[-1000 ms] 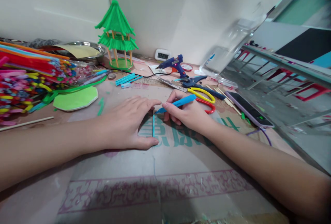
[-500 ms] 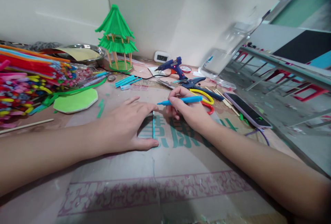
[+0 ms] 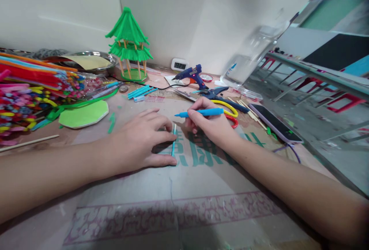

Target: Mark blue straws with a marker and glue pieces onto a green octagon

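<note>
A thin stick [image 3: 174, 142], mostly blue with a pale upper end, lies on the printed cardboard sheet [image 3: 144, 184]. My left hand [image 3: 144, 138] rests flat-sided on the sheet and steadies the stick, a finger across its upper part and the thumb by its lower end. In my right hand [image 3: 206, 121] is a blue felt-tip pen [image 3: 209, 112], gripped like a writing tool. Its uncapped tip points left, just above the stick's upper end and apart from it. Several blue-coloured sticks [image 3: 142, 91] lie farther back, beside a small pen cap [image 3: 139, 99].
At the back stand a green pavilion model [image 3: 128, 46], a digital clock [image 3: 180, 64] and a blue glue gun [image 3: 190, 75]. Scissors [image 3: 226, 107], pliers [image 3: 216, 92] and a phone [image 3: 275, 123] are on the right. Pipe cleaners [image 3: 37, 88] and a green octagonal board [image 3: 83, 114] fill the left.
The left index finger has moved from the stick's top end down onto its upper part, and the stick has shifted slightly right and tilted. The pen has barely moved.
</note>
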`<state>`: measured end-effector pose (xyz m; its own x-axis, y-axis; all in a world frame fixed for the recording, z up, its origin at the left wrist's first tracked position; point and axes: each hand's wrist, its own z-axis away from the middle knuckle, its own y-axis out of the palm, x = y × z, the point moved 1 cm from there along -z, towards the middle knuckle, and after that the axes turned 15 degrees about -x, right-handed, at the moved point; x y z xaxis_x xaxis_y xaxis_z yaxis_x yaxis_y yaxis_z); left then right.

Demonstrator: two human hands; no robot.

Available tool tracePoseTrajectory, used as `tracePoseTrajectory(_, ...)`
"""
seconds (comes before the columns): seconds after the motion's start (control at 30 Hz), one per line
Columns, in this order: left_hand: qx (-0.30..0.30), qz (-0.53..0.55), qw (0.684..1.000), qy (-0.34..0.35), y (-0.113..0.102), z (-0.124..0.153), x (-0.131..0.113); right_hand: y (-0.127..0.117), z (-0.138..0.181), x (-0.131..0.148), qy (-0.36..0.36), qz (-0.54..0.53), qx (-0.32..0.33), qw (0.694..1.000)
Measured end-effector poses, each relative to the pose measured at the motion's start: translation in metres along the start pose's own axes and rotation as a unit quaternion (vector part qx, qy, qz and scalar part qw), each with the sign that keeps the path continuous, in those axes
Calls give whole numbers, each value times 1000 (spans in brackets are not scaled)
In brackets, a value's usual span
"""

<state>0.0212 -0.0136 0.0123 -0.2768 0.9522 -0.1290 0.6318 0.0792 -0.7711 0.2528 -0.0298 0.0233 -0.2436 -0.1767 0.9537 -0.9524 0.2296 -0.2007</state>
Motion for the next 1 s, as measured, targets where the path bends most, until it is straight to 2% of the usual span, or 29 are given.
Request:
tracePoseTrajectory(0.23,-23,-14,999,30,1,-1,1,-1,1,2,-37,57,23,997)
tracePoseTrajectory(0.87,-18,-18,999,32,2,-1,3,1,0,1,-22,78,17,997)
tracePoseTrajectory(1.0,-15,-21,999,33,1,-2,2,0,0,2,-15,81,33,996)
